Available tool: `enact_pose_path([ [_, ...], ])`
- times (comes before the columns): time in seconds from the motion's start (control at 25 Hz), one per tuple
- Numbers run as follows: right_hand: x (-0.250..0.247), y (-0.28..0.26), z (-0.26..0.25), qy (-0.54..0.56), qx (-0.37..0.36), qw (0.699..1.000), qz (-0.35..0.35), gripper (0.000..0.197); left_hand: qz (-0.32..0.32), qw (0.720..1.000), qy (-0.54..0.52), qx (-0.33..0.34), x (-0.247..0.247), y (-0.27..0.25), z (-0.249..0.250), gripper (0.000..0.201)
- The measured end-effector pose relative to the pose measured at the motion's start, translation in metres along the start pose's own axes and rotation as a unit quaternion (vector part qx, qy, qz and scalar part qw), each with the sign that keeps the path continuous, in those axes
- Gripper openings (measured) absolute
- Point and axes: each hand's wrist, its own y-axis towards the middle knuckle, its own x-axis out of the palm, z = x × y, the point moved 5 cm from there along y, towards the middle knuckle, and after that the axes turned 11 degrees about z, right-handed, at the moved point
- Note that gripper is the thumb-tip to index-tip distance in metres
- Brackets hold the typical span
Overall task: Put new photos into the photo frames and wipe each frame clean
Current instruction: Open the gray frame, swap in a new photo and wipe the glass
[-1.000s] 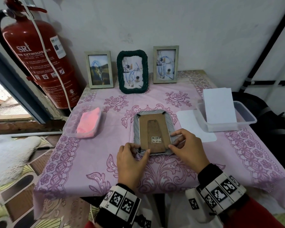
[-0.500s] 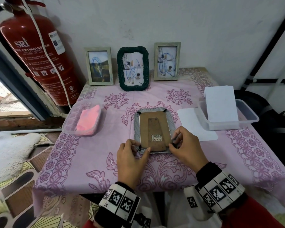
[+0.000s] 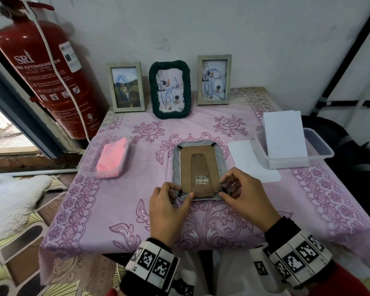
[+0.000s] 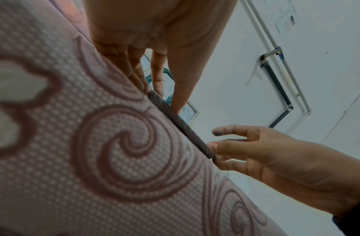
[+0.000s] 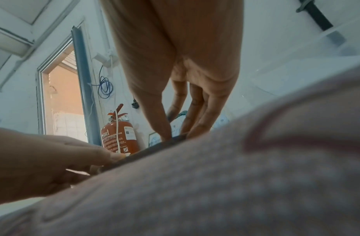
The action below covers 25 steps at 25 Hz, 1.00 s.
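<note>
The grey frame [image 3: 198, 168] lies face down at the centre of the head view, its brown backing board [image 3: 198, 167] up, its long axis running from the lower edge of the picture toward the upper. Its near short edge lies directly ahead of both my hands. My left hand [image 3: 168, 212] pinches the lower-left corner at the small black clip [image 3: 179, 192]; my right hand [image 3: 245, 198] pinches the lower-right corner at its own clip. Both are equally near, so I judge the two near clips turn next. The white photo sheet [image 3: 252, 162] waits right of the frame, the pink cloth [image 3: 112, 159] to the left.
</note>
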Motion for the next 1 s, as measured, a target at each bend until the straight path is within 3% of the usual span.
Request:
enact_pose_path([
  [0.48,-0.001,0.003,-0.003,-0.027,-0.062,0.998,0.002,0.03,0.003,1.0,0.0,0.008,-0.001,-0.001,0.001,0.027],
  [0.72,0.001,0.005,-0.008,-0.036,-0.093,0.994,-0.038,0.032,-0.02,1.0,0.018,0.015,0.001,0.002,0.0,0.026],
  [1.0,-0.006,0.007,-0.008,0.013,-0.029,0.998,-0.06,0.034,-0.048,0.999,-0.001,0.0,-0.001,0.005,-0.001,0.026],
])
